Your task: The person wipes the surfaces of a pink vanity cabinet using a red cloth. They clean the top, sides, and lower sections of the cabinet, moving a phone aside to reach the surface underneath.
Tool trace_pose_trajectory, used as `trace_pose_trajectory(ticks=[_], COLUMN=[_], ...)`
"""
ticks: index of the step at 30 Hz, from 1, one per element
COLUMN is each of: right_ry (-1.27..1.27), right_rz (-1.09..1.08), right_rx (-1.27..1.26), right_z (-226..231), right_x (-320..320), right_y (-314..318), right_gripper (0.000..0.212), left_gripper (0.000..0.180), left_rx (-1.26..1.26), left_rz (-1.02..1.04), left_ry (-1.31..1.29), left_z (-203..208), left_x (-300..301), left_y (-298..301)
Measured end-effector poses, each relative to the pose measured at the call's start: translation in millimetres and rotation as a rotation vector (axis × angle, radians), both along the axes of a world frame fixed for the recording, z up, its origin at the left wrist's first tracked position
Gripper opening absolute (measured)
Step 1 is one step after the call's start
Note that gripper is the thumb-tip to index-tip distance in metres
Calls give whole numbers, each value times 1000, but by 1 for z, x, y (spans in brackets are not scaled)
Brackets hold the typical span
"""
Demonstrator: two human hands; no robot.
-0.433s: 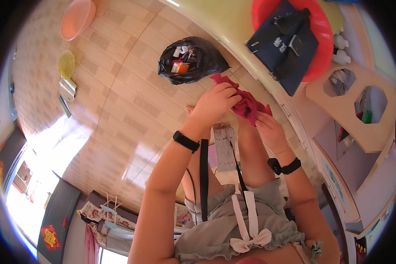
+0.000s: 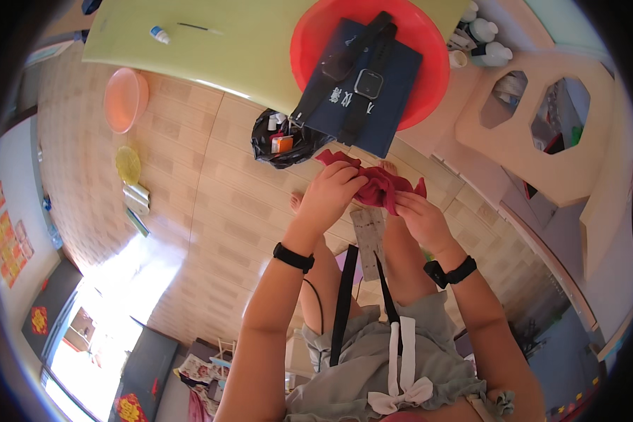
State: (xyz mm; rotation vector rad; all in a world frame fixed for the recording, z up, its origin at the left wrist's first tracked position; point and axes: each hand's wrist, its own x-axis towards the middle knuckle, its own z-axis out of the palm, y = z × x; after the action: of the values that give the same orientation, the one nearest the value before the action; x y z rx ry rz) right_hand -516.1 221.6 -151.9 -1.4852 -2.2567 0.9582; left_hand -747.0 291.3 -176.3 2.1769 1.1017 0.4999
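While both hands grip a crumpled red cloth (image 2: 376, 184), left hand (image 2: 330, 193) curled over it, right hand (image 2: 418, 218) pinching beneath, tabletop (image 2: 246, 49) edge ahead, open tiled floor (image 2: 190, 204) leftward.

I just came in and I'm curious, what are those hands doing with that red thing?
A person standing on a tiled floor holds a crumpled dark red cloth in both hands. The left hand grips it from above, the right hand pinches its lower edge. Just beyond sits a black bag of rubbish, and a red basin with a dark blue folder rests on a pale green table.
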Motion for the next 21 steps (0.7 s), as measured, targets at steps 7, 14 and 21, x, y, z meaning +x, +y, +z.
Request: trace_pose_trajectory(ticks=[7, 14, 21], right_ry=[-16, 3, 46], right_rz=[-126, -279, -454], right_rx=[0, -31, -87], right_z=[-6, 12, 8], right_x=[-15, -55, -71], right_y=[-22, -69, -124], right_gripper=[24, 26, 26], left_gripper=[25, 33, 36], left_rx=[-2, -5, -73], left_rz=[-185, -392, -599], left_ry=[-58, -2, 21], left_z=[-4, 16, 22], left_x=[-8, -26, -14], left_y=[14, 5, -13])
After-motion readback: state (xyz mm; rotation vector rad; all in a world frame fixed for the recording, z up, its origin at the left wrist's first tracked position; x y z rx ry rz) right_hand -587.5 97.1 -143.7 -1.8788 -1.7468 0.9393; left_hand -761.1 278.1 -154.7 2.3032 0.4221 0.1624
